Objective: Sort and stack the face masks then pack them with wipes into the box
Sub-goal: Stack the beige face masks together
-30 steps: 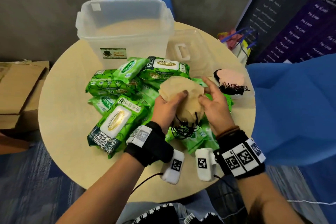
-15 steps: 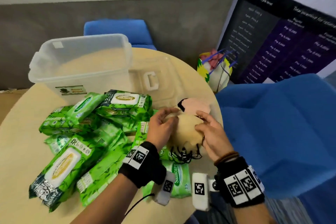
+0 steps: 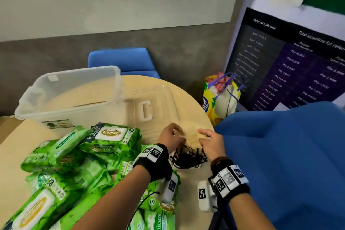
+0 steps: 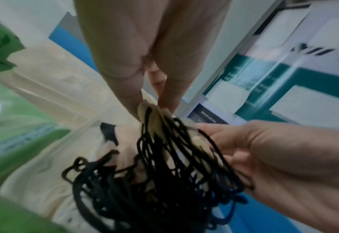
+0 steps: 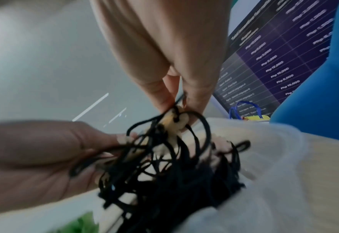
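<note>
Both hands hold a stack of beige face masks (image 3: 190,133) near the round table's right edge. My left hand (image 3: 173,133) pinches its left side and my right hand (image 3: 203,135) pinches its right side. Black ear loops (image 3: 188,158) hang in a tangle below the stack. The left wrist view shows my left fingers (image 4: 136,88) pinching the mask edges (image 4: 150,108), with a pink mask (image 4: 125,137) lying underneath. In the right wrist view my right fingers (image 5: 160,91) nip the stack's edge (image 5: 177,117). Green wipes packs (image 3: 112,136) are piled to the left. The clear box (image 3: 65,95) stands open at the back left.
The box's clear lid (image 3: 149,106) lies flat on the table (image 3: 11,155) just beyond my hands. A blue chair (image 3: 123,59) stands behind the table. A yellow bag (image 3: 220,99) sits on the floor at the right. Blue fabric (image 3: 289,164) fills the right side.
Both hands have carried the beige stack away from the wipes pile to the table's right edge, over the pink masks. The head view has tilted up and to the right.
</note>
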